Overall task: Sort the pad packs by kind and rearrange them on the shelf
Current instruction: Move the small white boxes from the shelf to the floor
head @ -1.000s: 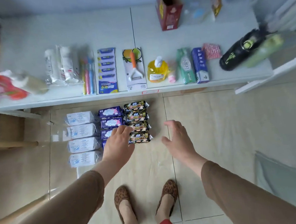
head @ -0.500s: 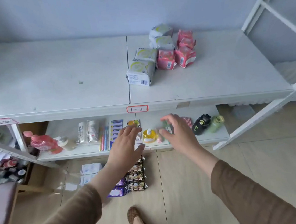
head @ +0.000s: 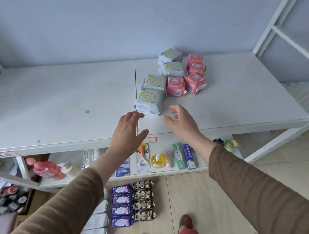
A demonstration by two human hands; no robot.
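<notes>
While both hands reach over the front edge of the top shelf, neither holds anything: the left hand is spread wide with fingers extended, and the right hand is loosely cupped, fingers curled and parted. They flank the nearest white-and-green pack, just short of touching it, probably so it can be lifted from both sides. That pack heads a column of four white-and-green packs, with the pink packs grouped just beside them on the right, already separated by kind. More packs, purple and dark, lie in rows on the floor below.
</notes>
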